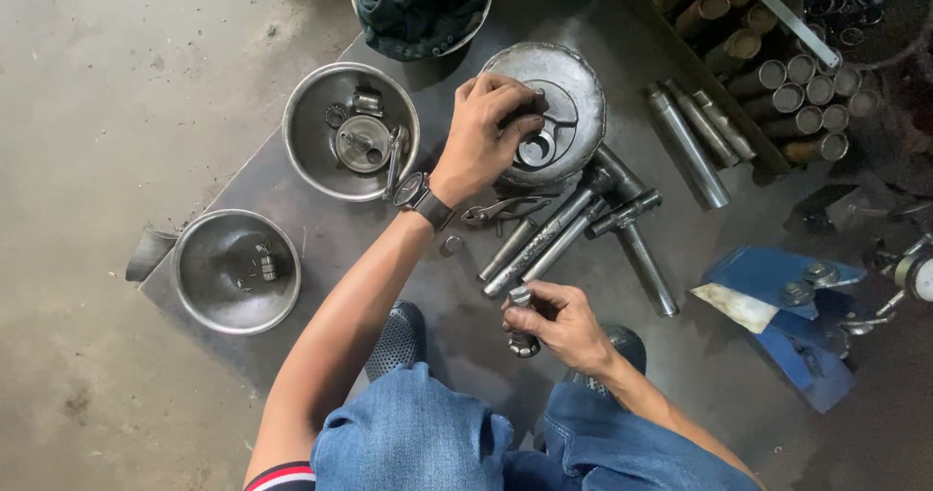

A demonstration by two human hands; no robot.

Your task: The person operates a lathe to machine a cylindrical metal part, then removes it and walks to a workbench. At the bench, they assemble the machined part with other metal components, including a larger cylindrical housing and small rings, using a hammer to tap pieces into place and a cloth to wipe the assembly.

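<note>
Nearest to me, below the denim knees, my right hand (pixel 562 324) is closed around a small metal socket piece (pixel 522 328). The piece stands roughly upright in the grip, its lower end poking out under the fingers and its top just above the thumb. It hangs over the dark metal sheet (pixel 680 355) on the floor that everything lies on.

Just beyond that hand lies a bundle of long steel rods and socket wrenches (pixel 559 238). Their long axes run diagonally, from low left up toward the right, and their near ends almost reach my right hand. A pair of pliers (pixel 501 209) rests beside them, close under my left wrist with its watch.

Farther out, my left hand (pixel 483 133) is stretched forward and clenched on the dark hub at the centre of a round, dished metal housing (pixel 573 102). The housing lies straight ahead of the right hand and well apart from it, so the left hand is the one on it.

To the left sit two steel bowls: the nearer bowl (pixel 236 271) holds a few small bits, the farther bowl (pixel 351 131) holds a round part and loose pieces. At the far right is a row of tube sockets (pixel 797 92).
</note>
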